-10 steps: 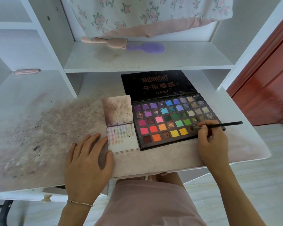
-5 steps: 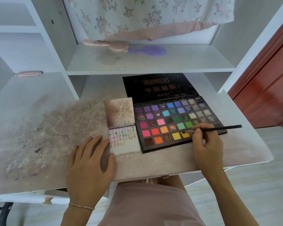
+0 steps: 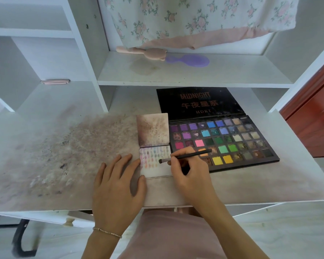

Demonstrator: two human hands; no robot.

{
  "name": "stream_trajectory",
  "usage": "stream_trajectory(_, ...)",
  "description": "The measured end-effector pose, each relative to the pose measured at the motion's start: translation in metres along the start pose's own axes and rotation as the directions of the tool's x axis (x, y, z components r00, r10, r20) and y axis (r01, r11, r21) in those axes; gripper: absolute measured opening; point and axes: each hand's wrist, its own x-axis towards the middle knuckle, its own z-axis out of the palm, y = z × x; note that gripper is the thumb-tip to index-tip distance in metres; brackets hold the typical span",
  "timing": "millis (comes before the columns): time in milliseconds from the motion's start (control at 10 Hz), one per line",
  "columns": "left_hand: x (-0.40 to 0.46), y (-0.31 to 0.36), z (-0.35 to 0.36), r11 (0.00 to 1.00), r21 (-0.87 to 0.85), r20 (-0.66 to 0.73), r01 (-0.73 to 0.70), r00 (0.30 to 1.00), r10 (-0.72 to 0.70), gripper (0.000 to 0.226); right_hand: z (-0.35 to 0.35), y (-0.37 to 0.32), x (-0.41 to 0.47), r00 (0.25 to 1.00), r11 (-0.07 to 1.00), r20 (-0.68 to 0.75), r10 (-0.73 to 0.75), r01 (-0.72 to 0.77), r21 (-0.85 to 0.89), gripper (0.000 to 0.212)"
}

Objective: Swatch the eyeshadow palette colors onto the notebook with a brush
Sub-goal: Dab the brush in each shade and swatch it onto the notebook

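While the left hand lies flat on the desk with its fingers straight and slightly spread, the fingertips and thumb touch the left edge of the small open notebook, which sits between the two hands. Its lower page carries rows of pale colour dabs; its upper page, beyond the fingertips, is smudged brown and speckled. The right hand pinches a thin dark brush between thumb and curled fingers, the handle slanting up and away to the right over the palette. The bristle end lies just beside the right edge of the dabs on the lower page; it seems to touch the paper, though the view is too soft there to be sure. Just right of the notebook and partly under the right hand lies the eyeshadow palette, its black lid folded back away from the hands and printed with "MIDNIGHT" and "HDKT". Its pans run from purples and blues at the far side to pinks, greens, oranges and yellows nearer the right hand. A thin bracelet circles the left wrist. Left of the left hand the desk is stained with powdery pink-brown residue. Beyond both hands, on the shelf, rest a pink brush and a purple hairbrush, touching each other, under a floral cloth.
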Motion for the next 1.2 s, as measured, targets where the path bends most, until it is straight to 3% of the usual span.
stream_trajectory(400,-0.0008,-0.0007,0.0003,1.0,0.005,-0.005,-0.001,1.0,0.001,0.045,-0.0003,-0.0001,0.0003,0.997,0.997,0.064,0.039,-0.035,-0.065,0.033)
stream_trajectory(1200,-0.0011,-0.0023,0.0022,1.0,0.011,-0.012,-0.008,1.0,0.008,0.045,0.001,0.0001,0.0003,0.999,0.997,0.035,0.022,-0.019,-0.077,0.035)
